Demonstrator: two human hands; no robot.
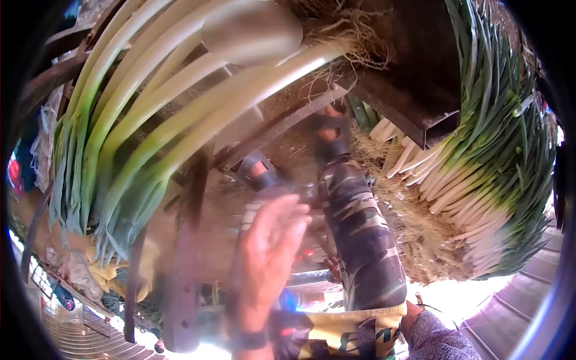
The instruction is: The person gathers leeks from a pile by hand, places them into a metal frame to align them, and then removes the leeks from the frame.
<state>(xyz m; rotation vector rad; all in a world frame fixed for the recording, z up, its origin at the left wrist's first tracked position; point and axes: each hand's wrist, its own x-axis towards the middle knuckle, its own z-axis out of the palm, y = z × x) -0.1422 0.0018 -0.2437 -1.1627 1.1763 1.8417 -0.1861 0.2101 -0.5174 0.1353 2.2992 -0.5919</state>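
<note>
My left hand [273, 234] is raised near the middle of the view, blurred by motion, with a dark band at its wrist. Its thumb is apart from the bent fingers, and nothing shows in it. To the right of the yellow cloth [354, 330] at my waist, a bit of my right hand or wrist [411, 315] shows above a grey patterned sleeve [441, 339]; its fingers are hidden. Long leeks or large green onions [198, 114] lie across a metal frame [276, 129] at upper left, roots toward upper centre. An oval blur covers part of them.
A large pile of green onions [468, 198] lies on the right, beside loose straw-like roots [420, 240]. My camouflage-clad leg [363, 234] extends below the frame. A dark metal piece [414, 78] juts out at upper right. Metal posts [186, 282] stand at lower left.
</note>
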